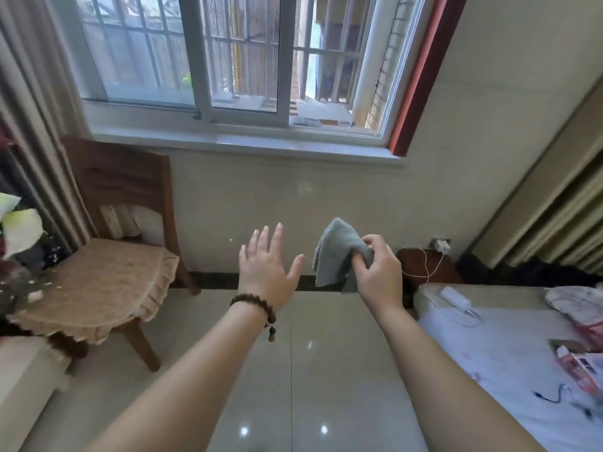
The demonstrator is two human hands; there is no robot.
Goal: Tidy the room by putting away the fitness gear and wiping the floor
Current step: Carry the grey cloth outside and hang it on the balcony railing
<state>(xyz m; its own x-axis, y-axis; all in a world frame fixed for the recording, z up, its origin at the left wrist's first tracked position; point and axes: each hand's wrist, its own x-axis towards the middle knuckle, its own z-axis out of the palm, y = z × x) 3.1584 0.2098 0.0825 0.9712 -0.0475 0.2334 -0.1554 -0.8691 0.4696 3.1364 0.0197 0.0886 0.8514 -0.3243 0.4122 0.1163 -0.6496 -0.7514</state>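
My right hand (378, 270) pinches a grey-blue cloth (336, 251) and holds it up in front of the wall below the window, with the cloth hanging to the left of my fingers. Just left of it, my left hand (267, 264) is raised with its fingers straight and spread, holding nothing; a dark bead bracelet sits on that wrist. Both arms reach out over the glossy tiled floor (293, 370). No fitness gear shows in this view.
A wooden chair (107, 272) with a beige frilled cushion stands at the left by the curtain. At the right lies a bed (509, 360) with a white charger, cable and small packages on it. A dark nightstand (424, 265) sits under a wall socket.
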